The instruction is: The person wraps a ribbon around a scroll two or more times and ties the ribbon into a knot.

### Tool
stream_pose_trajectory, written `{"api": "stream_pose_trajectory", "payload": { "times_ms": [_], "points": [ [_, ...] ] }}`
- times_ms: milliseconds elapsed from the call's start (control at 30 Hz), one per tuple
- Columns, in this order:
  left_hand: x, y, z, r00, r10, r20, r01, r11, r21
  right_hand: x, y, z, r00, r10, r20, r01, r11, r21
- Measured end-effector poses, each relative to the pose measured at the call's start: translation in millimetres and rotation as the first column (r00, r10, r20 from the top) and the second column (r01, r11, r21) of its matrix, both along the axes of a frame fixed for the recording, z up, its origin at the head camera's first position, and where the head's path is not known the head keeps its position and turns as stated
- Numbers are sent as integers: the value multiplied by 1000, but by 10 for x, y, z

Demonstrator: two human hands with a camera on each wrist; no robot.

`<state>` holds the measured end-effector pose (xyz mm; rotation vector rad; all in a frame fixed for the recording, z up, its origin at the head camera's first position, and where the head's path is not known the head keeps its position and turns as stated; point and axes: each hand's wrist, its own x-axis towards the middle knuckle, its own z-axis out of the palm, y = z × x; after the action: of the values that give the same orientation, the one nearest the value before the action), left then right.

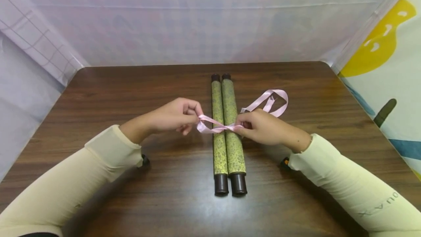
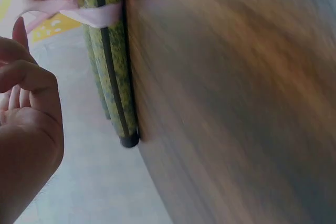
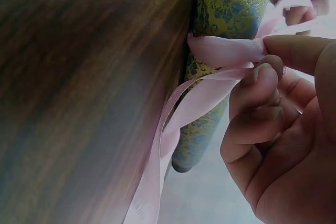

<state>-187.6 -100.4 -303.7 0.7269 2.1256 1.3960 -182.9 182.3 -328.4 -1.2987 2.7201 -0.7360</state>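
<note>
A hanging scroll with two rolled ends [image 1: 234,149] in yellow-green floral brocade lies lengthwise on the table, its dark end knobs facing near and far. Around its middle passes a pink ribbon [image 1: 204,129], crossed on top of the rolls. My left hand [image 1: 172,116] pinches a loop of that ribbon just left of the scroll. On the other side, my right hand [image 1: 268,127] pinches the ribbon between thumb and fingers, close against the right roll. In the right wrist view, the ribbon [image 3: 226,50] wraps the brocade and long strands hang past the curled fingers.
The ribbon's loose tail [image 1: 283,101] curls on the wooden table [image 1: 131,90] beyond my right hand. A pale curtain [image 1: 197,28] rises behind the table's far edge. At the right hangs a white cloth with a yellow print [image 1: 378,46].
</note>
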Motion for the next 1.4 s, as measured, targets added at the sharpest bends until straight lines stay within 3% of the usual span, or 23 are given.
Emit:
{"api": "stream_pose_trajectory", "payload": {
  "times_ms": [267,500,767,1067,1400],
  "points": [
    [15,-96,52,998,-40,-51,36,997,-73,19,35,-26,1000,-1,31,1,1000,-20],
    [33,-249,58,993,-109,40,111,991,-77,60,96,-60,999,-11,47,12,1000,-19],
    [46,-514,145,990,-129,57,135,984,-120,94,114,-1,999,-10,42,11,1000,-17],
    [61,-830,201,994,-97,54,104,981,-161,78,223,22,999,-28,35,27,999,18],
    [61,-1162,267,1000,-11,19,15,965,-263,40,406,4,998,-57,29,56,998,40]
  ]
}}
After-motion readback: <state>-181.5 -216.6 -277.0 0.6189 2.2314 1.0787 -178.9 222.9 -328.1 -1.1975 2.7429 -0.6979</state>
